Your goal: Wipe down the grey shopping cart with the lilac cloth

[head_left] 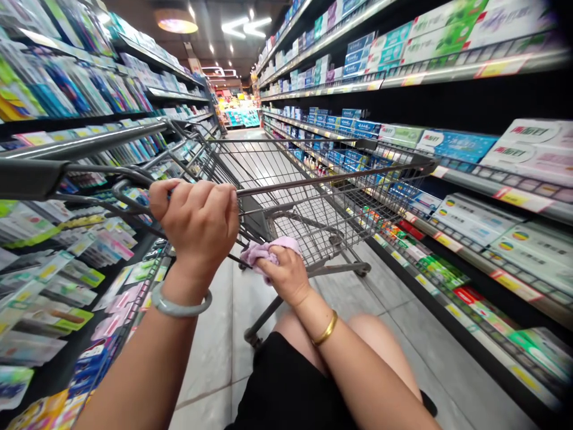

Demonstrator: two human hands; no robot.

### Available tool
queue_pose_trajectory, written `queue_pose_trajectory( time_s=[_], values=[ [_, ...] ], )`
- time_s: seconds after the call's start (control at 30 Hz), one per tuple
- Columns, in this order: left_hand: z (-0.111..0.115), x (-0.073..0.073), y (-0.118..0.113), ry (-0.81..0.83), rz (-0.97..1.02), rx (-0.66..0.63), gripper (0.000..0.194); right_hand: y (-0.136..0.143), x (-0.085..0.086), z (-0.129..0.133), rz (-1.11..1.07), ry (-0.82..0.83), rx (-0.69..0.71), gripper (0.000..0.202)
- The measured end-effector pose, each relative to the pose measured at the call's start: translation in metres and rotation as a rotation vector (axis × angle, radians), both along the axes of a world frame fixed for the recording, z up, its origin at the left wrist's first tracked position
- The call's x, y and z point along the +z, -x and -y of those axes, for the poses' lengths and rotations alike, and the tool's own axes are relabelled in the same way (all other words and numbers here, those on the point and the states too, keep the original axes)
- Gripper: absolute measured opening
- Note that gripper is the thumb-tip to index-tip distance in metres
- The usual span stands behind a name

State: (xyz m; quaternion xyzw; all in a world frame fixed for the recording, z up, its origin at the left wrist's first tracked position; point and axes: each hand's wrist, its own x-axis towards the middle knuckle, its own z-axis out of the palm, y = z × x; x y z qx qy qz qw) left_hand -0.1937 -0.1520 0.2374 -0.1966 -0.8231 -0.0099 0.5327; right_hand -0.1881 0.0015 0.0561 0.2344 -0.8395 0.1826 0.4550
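A grey wire shopping cart (308, 181) stands tilted across the view in front of me. My left hand (197, 218), with a pale bangle at its wrist, is closed around the cart's upper frame, near the dark handle grip (33, 179). Lower down, my right hand (289, 276) clutches a crumpled light purple cloth (254, 253) and presses it to the wires at the cart's side. A gold bangle circles that wrist. The right fingertips are partly sunk in the cloth. No goods show in the basket.
Shelves of boxed toothpaste (470, 146) line the right side. Hanging packs of toothbrushes (67, 89) fill the racks close on the left. Grey floor tiles (210, 352) run down the aisle, and my bent knees (385, 343) are just below the cart.
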Motion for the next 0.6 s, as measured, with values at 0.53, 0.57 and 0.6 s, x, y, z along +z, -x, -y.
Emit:
queue_pose_trajectory(
  time_s=[0.53,0.57,0.6],
  values=[
    [0.017,0.0,0.02,-0.04,0.003,0.007,0.024,-0.004,-0.017,-0.005,0.298,-0.125,0.079,0.021],
    [0.017,0.001,0.02,-0.046,0.009,0.004,0.025,-0.004,-0.014,-0.004,0.254,-0.106,0.08,0.022],
    [0.018,0.001,0.02,-0.048,0.01,0.001,0.025,-0.003,-0.012,-0.005,0.222,-0.096,0.081,0.023]
  ],
)
